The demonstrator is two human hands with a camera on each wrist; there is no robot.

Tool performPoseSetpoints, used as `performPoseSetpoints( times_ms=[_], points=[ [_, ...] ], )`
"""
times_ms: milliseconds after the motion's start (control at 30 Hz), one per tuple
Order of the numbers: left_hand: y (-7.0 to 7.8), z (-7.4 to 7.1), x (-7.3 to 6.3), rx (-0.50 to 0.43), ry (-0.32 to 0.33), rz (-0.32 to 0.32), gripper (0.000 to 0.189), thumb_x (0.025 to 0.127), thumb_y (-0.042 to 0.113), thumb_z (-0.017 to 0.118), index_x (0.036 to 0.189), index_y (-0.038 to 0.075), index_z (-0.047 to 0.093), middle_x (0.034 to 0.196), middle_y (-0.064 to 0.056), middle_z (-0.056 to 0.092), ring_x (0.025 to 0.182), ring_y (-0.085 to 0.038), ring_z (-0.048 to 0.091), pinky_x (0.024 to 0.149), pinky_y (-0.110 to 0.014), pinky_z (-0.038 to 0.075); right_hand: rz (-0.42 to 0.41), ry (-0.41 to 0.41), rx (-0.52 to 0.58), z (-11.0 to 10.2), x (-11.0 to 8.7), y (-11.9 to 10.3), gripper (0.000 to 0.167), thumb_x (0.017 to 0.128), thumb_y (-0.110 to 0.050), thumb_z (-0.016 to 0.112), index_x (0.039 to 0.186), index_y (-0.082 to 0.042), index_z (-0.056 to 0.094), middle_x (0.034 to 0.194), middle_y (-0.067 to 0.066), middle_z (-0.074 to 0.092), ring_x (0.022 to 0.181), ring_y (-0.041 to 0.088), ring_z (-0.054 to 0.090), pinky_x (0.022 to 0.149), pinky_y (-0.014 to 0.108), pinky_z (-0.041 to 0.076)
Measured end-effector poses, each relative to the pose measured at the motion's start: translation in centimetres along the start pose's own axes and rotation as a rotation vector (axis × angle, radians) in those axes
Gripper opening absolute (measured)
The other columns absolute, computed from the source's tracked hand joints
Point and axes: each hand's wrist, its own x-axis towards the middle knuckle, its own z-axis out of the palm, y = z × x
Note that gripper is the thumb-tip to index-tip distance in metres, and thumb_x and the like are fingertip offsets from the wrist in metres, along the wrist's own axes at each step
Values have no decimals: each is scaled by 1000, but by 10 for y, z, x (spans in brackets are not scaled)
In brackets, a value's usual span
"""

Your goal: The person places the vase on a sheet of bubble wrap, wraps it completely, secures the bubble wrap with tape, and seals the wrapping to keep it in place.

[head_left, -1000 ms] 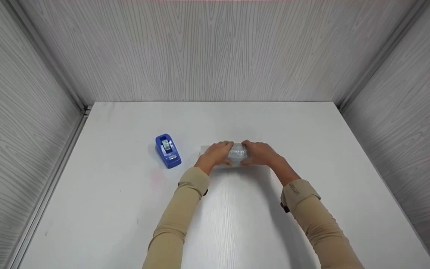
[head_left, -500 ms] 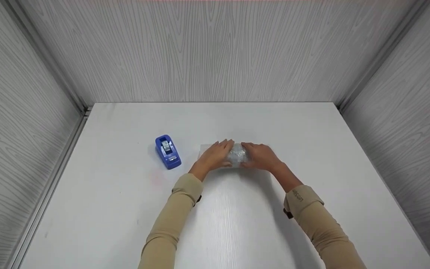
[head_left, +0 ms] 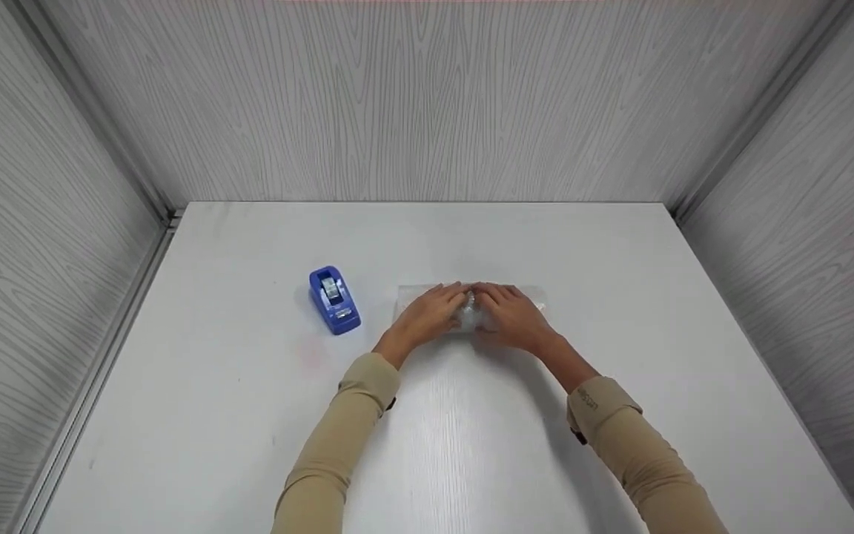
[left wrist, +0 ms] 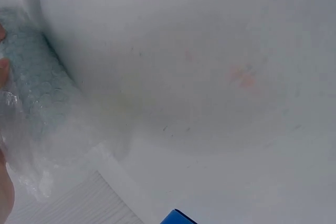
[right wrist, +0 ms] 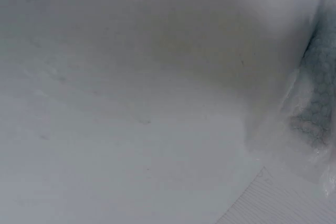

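A bundle of clear bubble wrap (head_left: 469,315) lies across the white table between both hands. Its loose, flat ends stick out past the hands on either side. My left hand (head_left: 427,313) grips the left part, fingers over the top and thumb on the near side. From the other side my right hand (head_left: 514,319) holds it in the same way, and the fingertips of the two hands almost meet. In the left wrist view the bubble wrap (left wrist: 42,87) has a bluish-green tint, with fingertips at the left edge. The right wrist view shows its bubble wrap (right wrist: 317,103) at the right edge. Whatever is inside is hidden.
A blue tape dispenser (head_left: 334,300) stands on the table to the left of the bundle. Grey wood-grain panels (head_left: 427,104) enclose the white table (head_left: 249,415) at the back and both sides.
Both hands have drawn closer together over the bundle, covering most of its middle. More of the wrap's right end shows. The tape dispenser stays put.
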Motion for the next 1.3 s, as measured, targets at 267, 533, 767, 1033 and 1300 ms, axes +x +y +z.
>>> performPoseSetpoints(
  times_ms=[267,533,767,1033,1300],
  points=[
    [3,10,-4,211,79,124,38,86,16,65,120,4,53,130,-14,47,121,-28,42,98,-41,34,-25,22,-143,5,-3,-6,53,75,-29,76,110,1,49,127,17,45,112,31,48,87,41,43],
    [1,17,-3,302,201,194,21,86,3,60,108,6,59,122,-15,52,115,-32,48,92,-42,41,-37,97,-108,8,-7,-5,39,75,-23,77,101,-4,56,127,15,47,94,30,60,64,39,52],
    [0,17,-1,268,208,208,22,84,4,63,106,8,62,123,-15,53,115,-33,49,91,-41,41,-48,157,-95,10,-8,-2,36,73,-21,78,99,-5,59,125,16,51,101,30,57,66,37,52],
    [1,14,0,243,176,169,21,85,6,63,106,7,62,125,-14,51,116,-32,48,90,-40,43,38,27,-136,14,-3,-7,41,79,-25,73,97,4,51,134,21,37,122,35,38,96,43,35],
    [1,11,-1,262,162,178,27,85,5,63,112,8,62,124,-14,53,115,-30,49,91,-36,42,114,46,-32,12,0,-8,43,76,-15,75,105,4,50,130,17,45,103,33,55,74,41,49]
  ],
)
